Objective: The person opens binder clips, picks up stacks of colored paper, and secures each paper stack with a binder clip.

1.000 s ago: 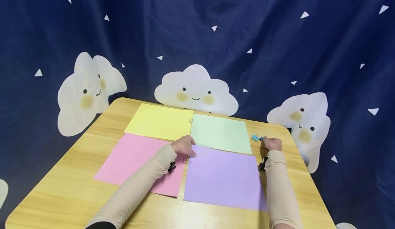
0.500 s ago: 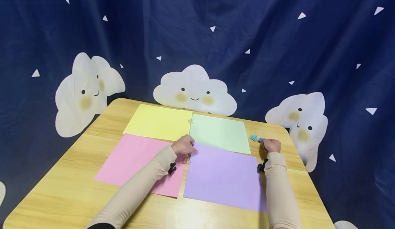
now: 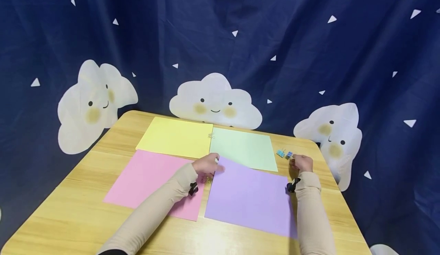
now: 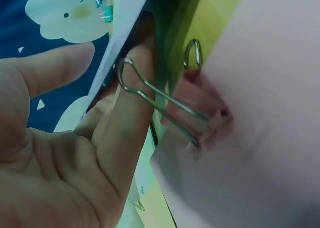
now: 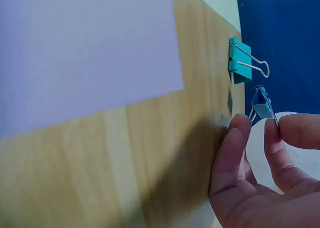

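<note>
My left hand (image 3: 207, 164) holds the upper left corner of the purple paper (image 3: 249, 201), thumb above and fingers beneath; that corner is raised. In the left wrist view a pink binder clip (image 4: 200, 100) with wire handles grips the edge of the pink paper (image 4: 270, 123), beside my fingers. My right hand (image 3: 302, 162) pinches a small blue binder clip (image 5: 262, 105) by its wire handles, between thumb and fingertips. Close to it stands a teal binder clip (image 5: 241, 60), handles sticking out.
Yellow paper (image 3: 175, 136) with a clip (image 3: 211, 135) at its right edge lies at the back left of the wooden table (image 3: 68, 205). Pale green paper (image 3: 242, 148) lies right of it. Behind the table hangs a dark blue cloud-patterned curtain (image 3: 151, 29).
My left hand has raised the purple paper's corner and shifted slightly right. The right hand has drawn the blue clip slightly away from the teal one.
</note>
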### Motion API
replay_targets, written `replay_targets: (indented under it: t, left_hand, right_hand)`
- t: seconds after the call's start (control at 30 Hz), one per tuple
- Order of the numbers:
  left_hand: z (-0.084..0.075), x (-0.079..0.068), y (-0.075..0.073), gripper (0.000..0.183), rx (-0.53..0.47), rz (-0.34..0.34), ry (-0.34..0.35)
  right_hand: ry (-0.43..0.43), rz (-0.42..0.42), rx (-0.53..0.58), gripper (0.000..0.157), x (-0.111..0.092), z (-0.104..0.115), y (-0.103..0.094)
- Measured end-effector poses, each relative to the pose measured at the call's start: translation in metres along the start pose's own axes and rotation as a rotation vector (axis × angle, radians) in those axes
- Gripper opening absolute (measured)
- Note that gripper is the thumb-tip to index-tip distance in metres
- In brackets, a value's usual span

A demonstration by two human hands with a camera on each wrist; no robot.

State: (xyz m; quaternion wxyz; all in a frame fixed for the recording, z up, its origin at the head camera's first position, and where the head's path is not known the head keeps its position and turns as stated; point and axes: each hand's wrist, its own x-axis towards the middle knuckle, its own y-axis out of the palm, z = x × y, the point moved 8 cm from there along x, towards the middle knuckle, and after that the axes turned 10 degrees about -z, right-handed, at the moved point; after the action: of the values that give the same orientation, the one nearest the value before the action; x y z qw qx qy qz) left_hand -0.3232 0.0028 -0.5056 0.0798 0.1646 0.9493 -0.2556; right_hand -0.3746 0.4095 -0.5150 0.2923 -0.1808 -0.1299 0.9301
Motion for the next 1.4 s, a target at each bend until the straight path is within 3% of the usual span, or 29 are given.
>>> replay_targets:
  t: [0.17,0.27,0.5,0.67,0.87,0.97,1.1,1.4]
  left_hand:
    - [0.002,-0.005,0.003,0.071,-0.089,0.038,-0.036]
    - [0.003,-0.006,0.002,0.076,-0.094,0.040,-0.036]
    - [0.004,-0.005,-0.008,0.068,-0.132,-0.021,0.004]
    - [0.007,-0.009,-0.015,0.064,-0.055,-0.048,0.014]
    - [0.015,-0.010,-0.015,0.036,-0.080,-0.039,0.022]
    - [0.017,-0.010,-0.014,0.040,-0.081,-0.043,0.023]
    - [0.016,-0.009,-0.015,0.061,-0.081,-0.061,0.018]
    - [0.020,-0.005,-0.021,0.060,-0.072,-0.110,0.023]
  right_hand:
    - [0.039,0.006,0.054,0.048,-0.002,-0.001,-0.002]
    - [0.061,0.004,0.071,0.047,-0.002,-0.002,-0.002]
    - [0.073,0.019,0.094,0.047,-0.002,-0.004,-0.001]
    - [0.059,0.032,0.057,0.050,-0.001,-0.005,-0.004]
    - [0.051,0.043,0.049,0.052,-0.001,-0.007,-0.004]
    - [0.057,0.043,0.051,0.053,0.000,-0.008,-0.003]
    - [0.058,0.038,0.071,0.051,-0.001,-0.008,-0.003]
    - [0.064,0.034,0.083,0.049,-0.004,-0.007,-0.002]
